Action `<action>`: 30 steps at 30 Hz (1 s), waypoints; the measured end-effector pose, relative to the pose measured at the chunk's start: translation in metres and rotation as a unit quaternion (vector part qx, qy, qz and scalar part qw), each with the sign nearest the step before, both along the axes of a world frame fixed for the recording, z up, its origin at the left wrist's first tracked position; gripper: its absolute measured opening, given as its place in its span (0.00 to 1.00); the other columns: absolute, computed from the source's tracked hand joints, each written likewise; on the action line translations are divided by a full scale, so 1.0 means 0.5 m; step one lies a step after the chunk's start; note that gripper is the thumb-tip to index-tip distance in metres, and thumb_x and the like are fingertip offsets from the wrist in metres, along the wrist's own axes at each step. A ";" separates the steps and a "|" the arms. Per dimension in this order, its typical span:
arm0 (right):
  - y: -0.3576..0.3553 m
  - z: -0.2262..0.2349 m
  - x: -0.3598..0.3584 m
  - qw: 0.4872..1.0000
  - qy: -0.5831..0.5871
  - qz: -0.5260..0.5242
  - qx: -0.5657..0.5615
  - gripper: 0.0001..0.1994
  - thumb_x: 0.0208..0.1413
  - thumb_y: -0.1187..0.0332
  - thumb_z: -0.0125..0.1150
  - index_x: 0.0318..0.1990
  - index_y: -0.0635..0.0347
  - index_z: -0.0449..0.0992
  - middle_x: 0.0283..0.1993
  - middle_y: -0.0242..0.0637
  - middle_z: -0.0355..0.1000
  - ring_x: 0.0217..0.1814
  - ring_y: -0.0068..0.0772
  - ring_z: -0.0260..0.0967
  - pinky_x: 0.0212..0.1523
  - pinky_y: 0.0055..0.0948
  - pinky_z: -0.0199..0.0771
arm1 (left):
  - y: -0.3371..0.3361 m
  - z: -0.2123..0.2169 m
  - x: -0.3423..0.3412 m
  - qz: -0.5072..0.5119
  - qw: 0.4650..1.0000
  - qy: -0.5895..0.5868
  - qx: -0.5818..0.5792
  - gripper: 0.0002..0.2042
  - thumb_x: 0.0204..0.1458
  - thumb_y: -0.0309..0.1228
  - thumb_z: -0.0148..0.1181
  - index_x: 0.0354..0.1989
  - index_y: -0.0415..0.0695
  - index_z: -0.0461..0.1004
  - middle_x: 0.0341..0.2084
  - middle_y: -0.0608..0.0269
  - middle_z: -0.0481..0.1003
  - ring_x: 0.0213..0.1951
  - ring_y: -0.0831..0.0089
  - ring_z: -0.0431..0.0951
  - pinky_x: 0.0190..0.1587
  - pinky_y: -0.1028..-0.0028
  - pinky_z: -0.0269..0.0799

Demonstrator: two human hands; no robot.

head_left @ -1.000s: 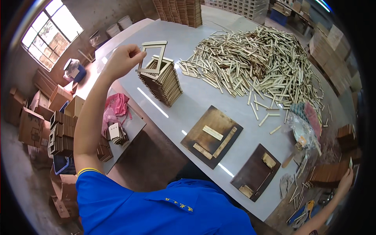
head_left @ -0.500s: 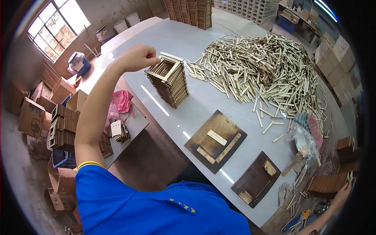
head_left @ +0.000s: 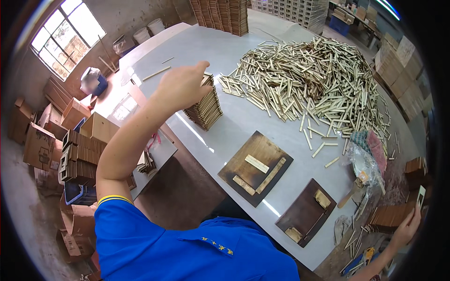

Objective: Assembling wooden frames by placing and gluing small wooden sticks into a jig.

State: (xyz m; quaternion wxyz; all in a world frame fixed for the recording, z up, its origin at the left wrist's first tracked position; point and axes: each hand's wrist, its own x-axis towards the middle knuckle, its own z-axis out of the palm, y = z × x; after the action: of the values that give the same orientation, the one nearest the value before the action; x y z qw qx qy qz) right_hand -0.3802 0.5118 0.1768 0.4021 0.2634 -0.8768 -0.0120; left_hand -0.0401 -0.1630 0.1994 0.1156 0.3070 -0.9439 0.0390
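My left hand [head_left: 183, 85] is over a tall stack of rectangular wooden frames [head_left: 206, 111] on the table, its forefinger and thumb apart; it covers most of the stack's top. Far to the right, my right hand [head_left: 408, 228] grips a thin, pale flat piece with a dark slot [head_left: 421, 195], held up beside a row of brown wooden pieces [head_left: 389, 217]. Between the hands lie a square wooden board [head_left: 238, 165] with light strips fixed on it and a darker board [head_left: 300, 214] with two blocks.
A big heap of short wooden sticks [head_left: 309, 79] covers the table's far right. Loose sticks [head_left: 157, 73] lie behind my left hand. A brush [head_left: 351, 193] and plastic wrap [head_left: 366, 169] are near the right edge. Cardboard boxes [head_left: 40, 145] stand at the left.
My left hand has shifted right and lower over the stack, and its fingers have spread. My right hand has lifted the slotted piece, which now shows more fully.
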 end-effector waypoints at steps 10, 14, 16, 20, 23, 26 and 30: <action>-0.128 -0.078 0.126 0.993 -0.063 0.091 -0.044 0.16 0.71 0.79 0.55 0.63 0.63 0.77 0.60 0.41 0.77 0.59 0.41 0.75 0.61 0.36 0.74 | 0.001 -0.008 -0.032 0.043 0.996 -0.068 -0.048 0.18 0.59 0.32 0.55 0.56 0.40 0.74 0.35 0.48 0.83 0.38 0.46 0.84 0.40 0.53 0.78; -0.148 -0.097 0.152 0.988 -0.096 0.105 -0.061 0.16 0.70 0.80 0.56 0.62 0.64 0.77 0.59 0.41 0.77 0.58 0.42 0.75 0.60 0.37 0.74 | 0.001 0.000 -0.035 0.072 0.992 -0.097 -0.021 0.22 0.59 0.32 0.55 0.62 0.43 0.73 0.41 0.48 0.84 0.44 0.47 0.84 0.45 0.54 0.79; -0.161 -0.106 0.167 0.985 -0.107 0.122 -0.058 0.16 0.69 0.81 0.56 0.61 0.64 0.78 0.58 0.41 0.77 0.58 0.42 0.74 0.60 0.37 0.73 | -0.004 -0.004 -0.034 0.067 0.992 -0.110 -0.019 0.22 0.59 0.32 0.55 0.63 0.44 0.73 0.41 0.48 0.84 0.44 0.47 0.84 0.45 0.54 0.79; -0.197 -0.128 0.209 0.979 -0.134 0.142 -0.054 0.16 0.66 0.82 0.58 0.60 0.64 0.78 0.57 0.42 0.77 0.57 0.43 0.74 0.60 0.38 0.73 | -0.003 -0.011 -0.031 0.061 0.994 -0.091 -0.021 0.24 0.59 0.33 0.55 0.64 0.44 0.72 0.42 0.47 0.84 0.44 0.47 0.84 0.45 0.54 0.79; -0.229 -0.150 0.240 0.971 -0.166 0.163 -0.057 0.17 0.62 0.83 0.60 0.58 0.64 0.79 0.56 0.42 0.77 0.55 0.44 0.74 0.59 0.40 0.73 | 0.007 -0.009 -0.031 0.069 0.995 -0.065 -0.016 0.25 0.59 0.33 0.55 0.66 0.44 0.70 0.44 0.46 0.84 0.45 0.46 0.84 0.46 0.53 0.79; -0.262 -0.164 0.266 0.966 -0.187 0.169 -0.061 0.16 0.61 0.83 0.61 0.56 0.64 0.80 0.54 0.41 0.78 0.53 0.45 0.74 0.57 0.40 0.73 | -0.004 -0.008 -0.030 0.063 0.996 -0.062 -0.007 0.25 0.59 0.33 0.55 0.67 0.44 0.69 0.46 0.45 0.84 0.46 0.47 0.84 0.47 0.54 0.79; -0.285 -0.185 0.293 0.959 -0.213 0.180 -0.059 0.16 0.59 0.83 0.61 0.54 0.63 0.80 0.51 0.41 0.78 0.50 0.45 0.74 0.55 0.40 0.73 | -0.026 -0.016 -0.019 0.047 0.997 -0.059 -0.023 0.25 0.60 0.34 0.57 0.67 0.45 0.69 0.47 0.48 0.83 0.46 0.49 0.84 0.46 0.56 0.79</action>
State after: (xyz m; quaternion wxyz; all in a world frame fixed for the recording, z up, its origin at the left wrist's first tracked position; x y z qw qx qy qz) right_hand -0.2335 0.3695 0.0844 0.2163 0.3887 -0.8796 0.1686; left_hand -0.0496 -0.1760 0.1912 0.0646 0.3457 -0.9323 0.0846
